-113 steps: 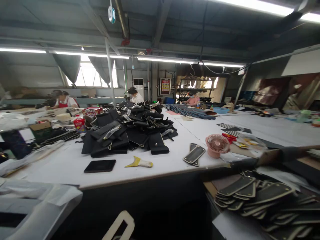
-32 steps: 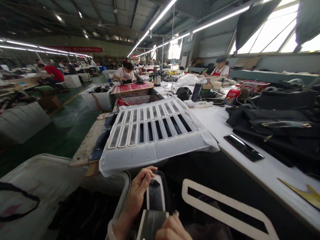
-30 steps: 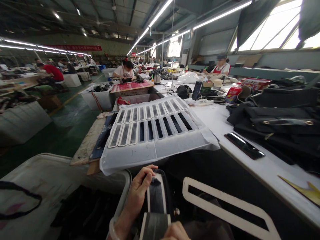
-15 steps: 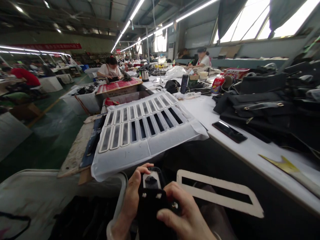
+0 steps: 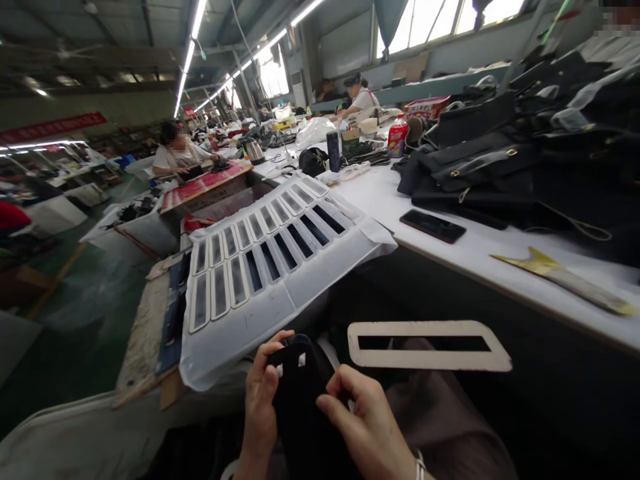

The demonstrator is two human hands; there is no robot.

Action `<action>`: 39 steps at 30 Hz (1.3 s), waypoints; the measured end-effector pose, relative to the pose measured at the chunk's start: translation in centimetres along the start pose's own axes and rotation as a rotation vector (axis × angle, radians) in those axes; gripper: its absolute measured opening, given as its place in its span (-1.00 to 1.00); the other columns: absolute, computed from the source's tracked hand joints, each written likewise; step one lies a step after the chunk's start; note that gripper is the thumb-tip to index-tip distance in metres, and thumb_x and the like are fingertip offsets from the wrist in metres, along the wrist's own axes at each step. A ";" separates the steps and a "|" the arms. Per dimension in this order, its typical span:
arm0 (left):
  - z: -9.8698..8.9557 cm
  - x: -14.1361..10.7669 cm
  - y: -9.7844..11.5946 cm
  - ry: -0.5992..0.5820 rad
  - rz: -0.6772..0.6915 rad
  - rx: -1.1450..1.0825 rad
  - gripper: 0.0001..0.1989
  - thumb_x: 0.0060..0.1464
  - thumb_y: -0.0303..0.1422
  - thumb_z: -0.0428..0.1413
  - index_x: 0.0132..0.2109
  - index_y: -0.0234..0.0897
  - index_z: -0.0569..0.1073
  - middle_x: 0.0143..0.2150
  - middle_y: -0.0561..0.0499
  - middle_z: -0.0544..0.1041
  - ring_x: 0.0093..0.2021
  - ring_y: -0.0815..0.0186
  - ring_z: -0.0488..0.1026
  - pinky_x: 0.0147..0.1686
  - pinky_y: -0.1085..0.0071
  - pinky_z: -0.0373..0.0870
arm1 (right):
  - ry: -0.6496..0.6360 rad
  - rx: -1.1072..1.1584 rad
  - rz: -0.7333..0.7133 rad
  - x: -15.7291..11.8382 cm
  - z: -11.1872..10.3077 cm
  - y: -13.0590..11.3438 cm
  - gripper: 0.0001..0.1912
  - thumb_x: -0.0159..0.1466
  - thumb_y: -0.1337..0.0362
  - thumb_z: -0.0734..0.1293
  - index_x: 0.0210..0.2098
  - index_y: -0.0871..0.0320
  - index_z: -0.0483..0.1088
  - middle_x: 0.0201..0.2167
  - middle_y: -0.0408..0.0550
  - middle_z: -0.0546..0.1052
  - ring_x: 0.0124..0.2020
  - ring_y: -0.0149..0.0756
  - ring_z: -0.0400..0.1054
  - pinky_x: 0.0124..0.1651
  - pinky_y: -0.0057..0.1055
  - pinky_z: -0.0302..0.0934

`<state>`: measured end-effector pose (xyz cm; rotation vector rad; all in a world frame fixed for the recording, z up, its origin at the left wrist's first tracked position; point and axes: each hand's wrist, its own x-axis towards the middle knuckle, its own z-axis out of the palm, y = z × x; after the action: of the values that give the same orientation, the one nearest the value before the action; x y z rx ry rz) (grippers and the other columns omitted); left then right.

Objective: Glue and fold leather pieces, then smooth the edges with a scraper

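Upright before me is a black, round-topped piece (image 5: 305, 413), perhaps of leather or fabric, with two small pale patches near its top. My left hand (image 5: 261, 397) grips its left side, the fingers curled round the back of the upper edge. On its right edge my right hand (image 5: 367, 417) is closed in a pinch between thumb and index finger. Just right of that hand, over my lap, lies a cream oblong frame (image 5: 425, 361) with a long slot. Beyond my hands, a white sheet (image 5: 310, 283) bears rows of similar pale-edged oblong frames (image 5: 220, 293).
A white worktable (image 5: 480, 267) runs along the right, holding a phone (image 5: 433, 225), a yellowed strip (image 5: 560, 277) and a heap of black bags (image 5: 480, 167). Low on the left stands a pale bin (image 5: 55, 433). Co-workers (image 5: 175, 150) sit farther off.
The black piece has tipped so that its top flap covers the pale panel and dark knob seen before. My view has turned right, and the cream frame now lies more level.
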<state>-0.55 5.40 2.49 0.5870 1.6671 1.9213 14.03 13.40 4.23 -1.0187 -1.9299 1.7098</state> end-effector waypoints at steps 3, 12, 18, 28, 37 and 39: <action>-0.2 0.2 0.0 -0.023 -0.029 0.027 -0.67 0.10 -0.02 0.17 -0.19 -0.18 0.46 0.10 -0.03 0.48 0.02 0.15 0.45 -0.06 0.35 0.41 | 0.045 -0.025 0.008 0.0 0.4 0.1 -0.86 0.16 0.35 0.28 -0.51 0.13 0.23 -0.54 -0.18 0.33 -0.49 -0.36 0.14 -0.41 -0.41 -0.01; -0.6 0.6 -0.7 0.033 -0.041 0.106 -0.68 0.15 -0.02 0.14 -0.18 -0.17 0.41 0.08 0.00 0.47 0.06 0.17 0.43 0.02 0.33 0.35 | 0.066 0.046 0.066 -1.0 1.6 2.0 -0.74 0.05 0.36 0.35 -0.34 0.09 0.16 -0.43 -0.19 0.30 -0.37 -0.30 0.23 -0.28 -0.38 0.15; -0.2 0.5 -0.1 0.090 -0.009 0.182 -0.64 0.11 0.01 0.16 -0.17 -0.17 0.41 0.02 0.01 0.49 0.07 0.16 0.43 0.11 0.27 0.30 | 0.008 -0.013 -0.047 -1.2 2.9 2.4 -0.75 0.05 0.35 0.31 -0.32 0.09 0.14 -0.39 -0.12 0.33 -0.36 -0.26 0.26 -0.28 -0.35 0.16; 0.1 0.6 0.2 0.108 -0.097 0.163 -0.58 0.11 0.04 0.14 -0.10 -0.19 0.43 -0.03 -0.02 0.51 0.01 0.17 0.46 -0.01 0.33 0.36 | 0.010 0.031 -0.101 0.5 3.0 1.5 -0.78 0.30 0.17 0.16 -0.44 0.07 0.06 -0.52 -0.20 0.24 -0.49 -0.36 0.16 -0.43 -0.43 0.02; 0.2 0.8 0.3 0.021 -0.147 0.095 -0.70 0.18 -0.07 0.11 -0.09 -0.17 0.44 -0.03 0.02 0.51 0.06 0.18 0.43 0.05 0.35 0.31 | 0.004 0.161 -0.086 4.4 3.0 0.1 -0.77 0.23 0.24 0.30 -0.39 0.06 0.10 -0.57 -0.32 0.16 -0.53 -0.41 0.08 -0.43 -0.47 0.02; 0.3 0.7 0.3 0.000 -0.114 0.129 -0.72 0.22 -0.09 0.06 -0.07 -0.15 0.45 0.02 0.02 0.51 0.10 0.17 0.41 0.14 0.32 0.25 | 0.003 0.146 -0.093 5.0 2.9 -0.5 -0.75 0.20 0.23 0.33 -0.36 0.06 0.10 -0.56 -0.33 0.17 -0.52 -0.41 0.10 -0.42 -0.46 0.03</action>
<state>-0.96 6.09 2.80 0.5290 1.7945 1.7440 8.55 14.98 3.22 -0.8643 -1.7913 1.7665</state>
